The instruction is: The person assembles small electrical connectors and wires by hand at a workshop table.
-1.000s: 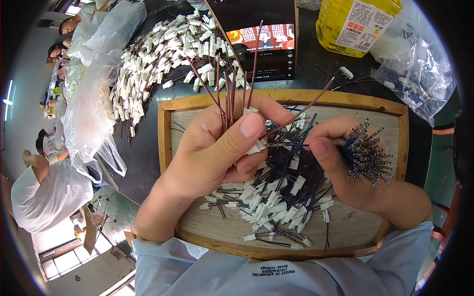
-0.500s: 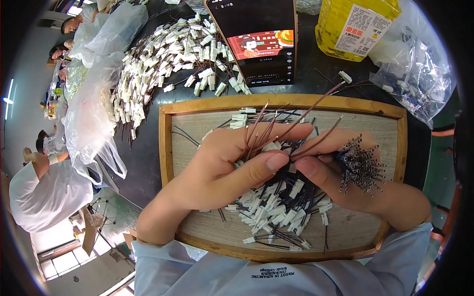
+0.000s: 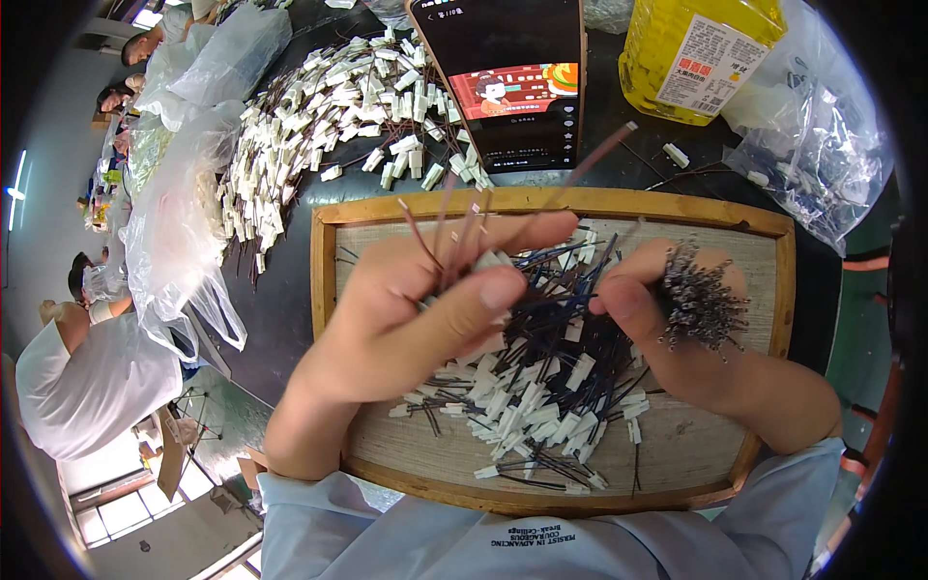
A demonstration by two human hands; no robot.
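My left hand point(image 3: 377, 324) is closed round white connectors point(image 3: 493, 261) with brown wires point(image 3: 466, 232) that stick up past the thumb and forefinger; one longer wire reaches up toward the phone. To the right, my right hand point(image 3: 638, 314) grips a thick bundle of dark wires point(image 3: 704, 307), whose crimped metal ends fan outward. The right thumb and forefinger are pinched close together, and a blurred wire shows above them. Below both hands lies a heap of white connectors with dark wires point(image 3: 532, 406) in a wood-framed tray point(image 3: 435, 206). The hands are apart.
A phone point(image 3: 512, 97) showing a cartoon stands behind the tray. A yellow container point(image 3: 691, 58) and a clear plastic bag point(image 3: 822, 145) are at the back right. A large pile of wired connectors point(image 3: 329, 116) and plastic bags point(image 3: 184, 213) lie left. Other people point(image 3: 92, 358) sit beyond.
My hands have drawn apart. The left one moved left and slightly down with the connectors and wires; the right one stayed nearly in place with its bundle. More of the heap shows between them.
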